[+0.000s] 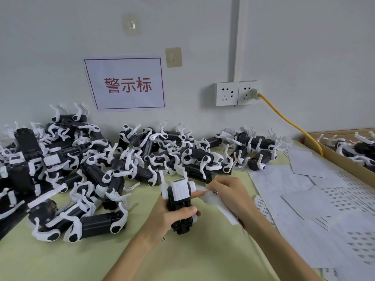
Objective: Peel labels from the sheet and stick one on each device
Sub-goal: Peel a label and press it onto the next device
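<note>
A black-and-white device (179, 201) is held upright just above the yellow-green surface (81, 258), gripped by the left hand (166, 217), whose fingers and thumb are curled round its dark body. Just to its right, a white strip of label sheet (220, 207) is pinched at its upper end by the fingertips of the right hand (228, 192), close beside the device's white top. The rest of the strip is seen trailing down under the palm. Whether a single label is caught between the fingertips cannot be told. Behind and to the left of the hands, a pile of devices (97, 159) is heaped along the wall (304, 47), white legs tangled and pointing every way. More label sheets (316, 201), printed with rows of small dark marks, are spread overlapping across the right side of the surface. At the far right, further devices are stacked inside a cardboard box (332, 154). A red-bordered sign (125, 84) with red characters is fixed to the wall, near two sockets (237, 93), and a yellow cable (288, 120) is plugged into the right one.
</note>
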